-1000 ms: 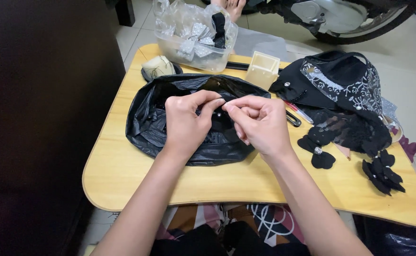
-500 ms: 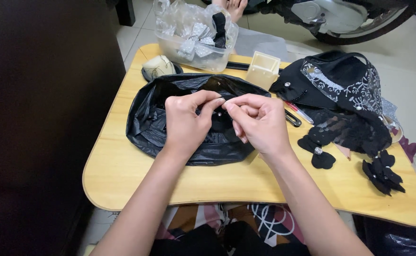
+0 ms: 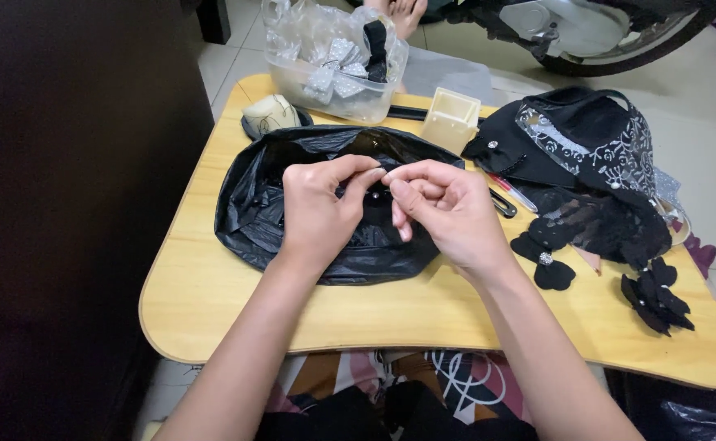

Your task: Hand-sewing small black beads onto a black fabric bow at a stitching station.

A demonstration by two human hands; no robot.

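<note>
My left hand (image 3: 319,209) and my right hand (image 3: 446,209) meet fingertip to fingertip above a crumpled black plastic bag (image 3: 253,204) lying open on the wooden lap table (image 3: 211,302). Both hands pinch a tiny pale item between thumb and forefinger; it is too small to identify. A small bead-like speck shows on black material just under the fingers. Black fabric flowers (image 3: 551,260) lie right of my right hand.
A clear plastic box (image 3: 333,69) of silvery bows stands at the table's far edge, beside a small cream open box (image 3: 451,118) and a pincushion-like lump (image 3: 270,115). A black lace-trimmed fabric pile (image 3: 587,155) and another flower (image 3: 657,300) fill the right side. A dark wall rises left.
</note>
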